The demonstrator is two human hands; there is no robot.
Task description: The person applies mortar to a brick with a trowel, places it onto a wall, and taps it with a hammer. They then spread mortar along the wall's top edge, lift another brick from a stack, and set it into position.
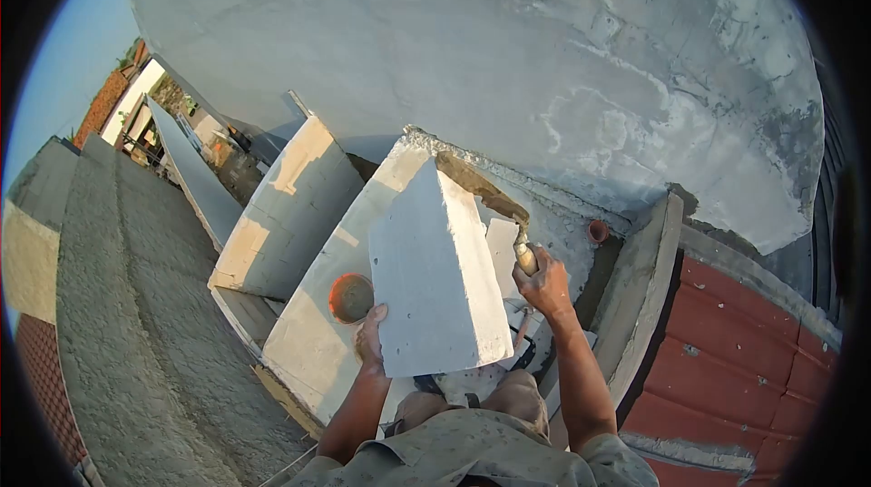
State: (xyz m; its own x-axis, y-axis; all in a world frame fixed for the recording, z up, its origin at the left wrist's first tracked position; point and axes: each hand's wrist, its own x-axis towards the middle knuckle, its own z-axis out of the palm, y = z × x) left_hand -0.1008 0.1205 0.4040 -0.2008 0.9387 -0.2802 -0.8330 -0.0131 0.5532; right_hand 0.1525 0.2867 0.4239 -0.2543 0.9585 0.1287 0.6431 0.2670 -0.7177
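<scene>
A large pale grey lightweight block (426, 296) stands tilted in front of my body. My left hand (370, 337) grips its lower left edge, thumb on the near face and the other fingers hidden behind. In my right hand (546, 285) is a trowel (525, 257), held by its wooden handle to the right of the block. Its metal end is dark with mortar and hard to make out. Wet mortar (476, 183) lies in a strip beyond the block, along the foot of the wall. Left of the block sits an orange bucket (350, 297) with grey mortar inside.
A tall grey plastered wall (472, 42) rises ahead. Block partitions (290, 206) and a rough cement surface (154, 305) lie to the left. Red roof sheeting (735, 351) slopes at the right, beside a low ledge (644, 296). A small reddish pot (598, 231) stands near the corner.
</scene>
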